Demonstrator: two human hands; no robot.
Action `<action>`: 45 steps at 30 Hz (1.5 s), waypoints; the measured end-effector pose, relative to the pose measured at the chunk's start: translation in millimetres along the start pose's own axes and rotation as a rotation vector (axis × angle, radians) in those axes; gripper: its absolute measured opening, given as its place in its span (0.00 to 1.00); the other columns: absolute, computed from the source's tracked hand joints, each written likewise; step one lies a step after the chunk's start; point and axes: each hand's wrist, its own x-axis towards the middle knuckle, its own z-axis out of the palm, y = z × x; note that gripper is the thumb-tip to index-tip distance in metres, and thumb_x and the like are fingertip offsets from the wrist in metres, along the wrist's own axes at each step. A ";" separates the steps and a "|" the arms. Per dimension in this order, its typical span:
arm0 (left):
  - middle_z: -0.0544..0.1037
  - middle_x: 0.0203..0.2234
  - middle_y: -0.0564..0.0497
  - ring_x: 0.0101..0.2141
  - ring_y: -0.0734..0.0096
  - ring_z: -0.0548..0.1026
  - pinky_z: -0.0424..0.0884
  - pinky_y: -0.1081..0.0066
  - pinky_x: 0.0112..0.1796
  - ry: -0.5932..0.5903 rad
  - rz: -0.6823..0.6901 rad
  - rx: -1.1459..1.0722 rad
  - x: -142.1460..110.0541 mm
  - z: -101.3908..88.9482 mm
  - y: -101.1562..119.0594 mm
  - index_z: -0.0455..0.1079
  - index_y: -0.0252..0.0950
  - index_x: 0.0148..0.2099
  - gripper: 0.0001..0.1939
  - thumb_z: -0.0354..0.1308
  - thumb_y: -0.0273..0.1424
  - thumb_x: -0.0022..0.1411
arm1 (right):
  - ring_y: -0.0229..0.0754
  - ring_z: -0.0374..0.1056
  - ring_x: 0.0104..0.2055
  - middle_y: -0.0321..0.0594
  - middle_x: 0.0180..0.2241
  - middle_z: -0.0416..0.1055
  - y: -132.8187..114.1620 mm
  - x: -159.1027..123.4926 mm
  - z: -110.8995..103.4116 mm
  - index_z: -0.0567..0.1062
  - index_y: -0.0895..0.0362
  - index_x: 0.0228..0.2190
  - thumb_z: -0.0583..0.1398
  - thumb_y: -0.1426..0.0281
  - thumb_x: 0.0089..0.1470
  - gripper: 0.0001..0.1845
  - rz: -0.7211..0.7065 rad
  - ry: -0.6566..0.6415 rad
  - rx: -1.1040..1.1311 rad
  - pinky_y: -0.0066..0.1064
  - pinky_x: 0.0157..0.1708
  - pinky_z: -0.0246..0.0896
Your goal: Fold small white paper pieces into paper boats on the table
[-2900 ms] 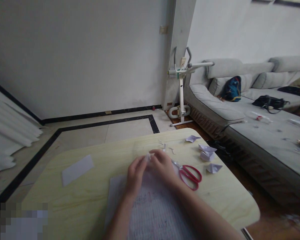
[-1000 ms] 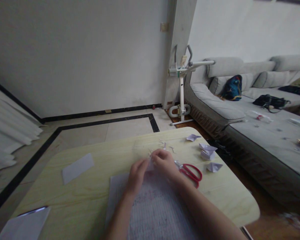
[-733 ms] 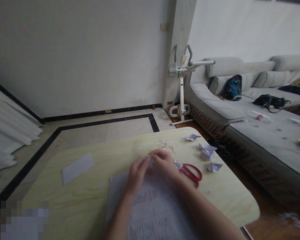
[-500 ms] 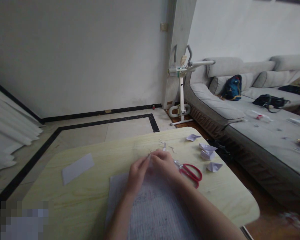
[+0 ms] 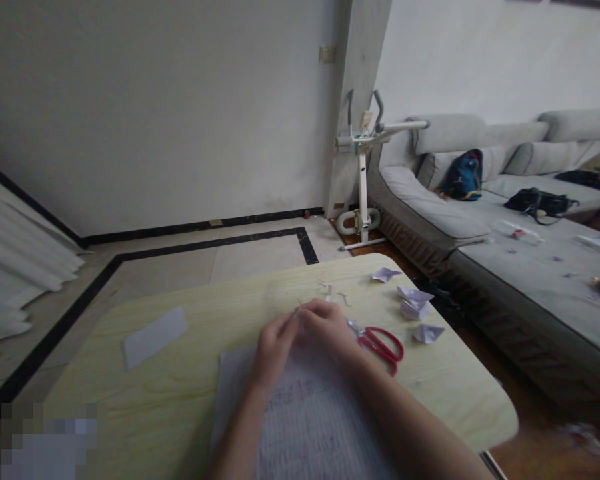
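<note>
Over the lined sheet (image 5: 300, 413) our left hand (image 5: 273, 347) and right hand (image 5: 325, 330) meet fingertip to fingertip, pinching a small paper piece (image 5: 297, 313) almost hidden between them. Just right of the right hand lie red scissors (image 5: 380, 343). Beyond them we note 3 folded paper shapes (image 5: 414, 308); paper scraps (image 5: 333, 292) lie ahead, and a blank slip (image 5: 154, 337) sits well to the left on the table (image 5: 190, 393).

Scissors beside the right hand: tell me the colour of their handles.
Red handles on the scissors, seen best in the head view, lying on the table just right of the right hand.
</note>
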 end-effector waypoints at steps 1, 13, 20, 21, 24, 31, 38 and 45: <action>0.79 0.37 0.45 0.37 0.61 0.76 0.72 0.71 0.35 -0.001 -0.003 -0.001 0.4 -0.2 -0.6 0.75 0.32 0.46 0.20 0.57 0.42 0.57 | 0.38 0.67 0.28 0.37 0.25 0.72 -0.4 -0.1 -0.1 0.77 0.59 0.26 0.61 0.70 0.48 0.06 0.004 -0.001 0.012 0.26 0.28 0.61; 0.78 0.32 0.46 0.31 0.65 0.76 0.72 0.71 0.31 0.002 -0.032 0.025 3.0 -2.0 -6.1 0.75 0.31 0.42 0.20 0.57 0.43 0.57 | 0.37 0.66 0.27 0.36 0.24 0.71 0.8 1.7 -0.9 0.77 0.59 0.25 0.61 0.68 0.48 0.07 -0.008 0.004 0.007 0.25 0.27 0.59; 0.78 0.29 0.49 0.27 0.68 0.75 0.71 0.74 0.27 -0.002 -0.033 0.032 1.8 -1.6 -2.7 0.75 0.31 0.40 0.19 0.58 0.43 0.57 | 0.37 0.66 0.27 0.36 0.23 0.72 -0.2 1.2 0.1 0.77 0.59 0.24 0.61 0.70 0.47 0.06 -0.002 0.028 -0.029 0.24 0.26 0.60; 0.77 0.28 0.49 0.26 0.69 0.75 0.70 0.74 0.27 0.002 -0.036 0.030 1.7 -1.5 -2.4 0.75 0.31 0.39 0.19 0.58 0.43 0.56 | 0.37 0.66 0.27 0.36 0.23 0.72 0.1 1.3 0.2 0.77 0.59 0.24 0.61 0.70 0.47 0.05 -0.002 0.029 -0.032 0.24 0.26 0.60; 0.77 0.27 0.50 0.25 0.70 0.75 0.70 0.75 0.26 0.011 -0.035 0.029 1.8 -1.6 -2.8 0.75 0.31 0.38 0.18 0.58 0.43 0.56 | 0.37 0.67 0.27 0.36 0.24 0.72 1.6 1.7 0.1 0.77 0.59 0.24 0.61 0.71 0.47 0.05 -0.005 0.020 -0.034 0.24 0.27 0.60; 0.79 0.33 0.46 0.29 0.66 0.76 0.71 0.73 0.29 0.013 -0.031 -0.004 3.7 -2.2 -5.7 0.75 0.31 0.42 0.21 0.59 0.43 0.55 | 0.37 0.67 0.27 0.36 0.24 0.73 3.8 3.2 -0.4 0.77 0.60 0.25 0.61 0.69 0.48 0.07 0.001 0.007 0.003 0.26 0.27 0.60; 0.80 0.31 0.47 0.33 0.63 0.77 0.71 0.72 0.33 0.039 -0.019 0.055 2.0 -3.1 -2.0 0.76 0.32 0.39 0.18 0.59 0.42 0.55 | 0.37 0.66 0.26 0.38 0.24 0.72 3.3 3.4 -1.0 0.78 0.60 0.26 0.62 0.65 0.48 0.10 0.019 0.032 0.001 0.26 0.26 0.60; 0.79 0.27 0.47 0.28 0.64 0.77 0.71 0.72 0.29 0.039 -0.038 0.075 1.8 -3.6 -3.0 0.76 0.31 0.43 0.22 0.57 0.44 0.56 | 0.37 0.66 0.27 0.37 0.23 0.72 2.2 2.3 0.5 0.77 0.60 0.25 0.61 0.67 0.48 0.09 0.020 0.026 -0.027 0.25 0.25 0.59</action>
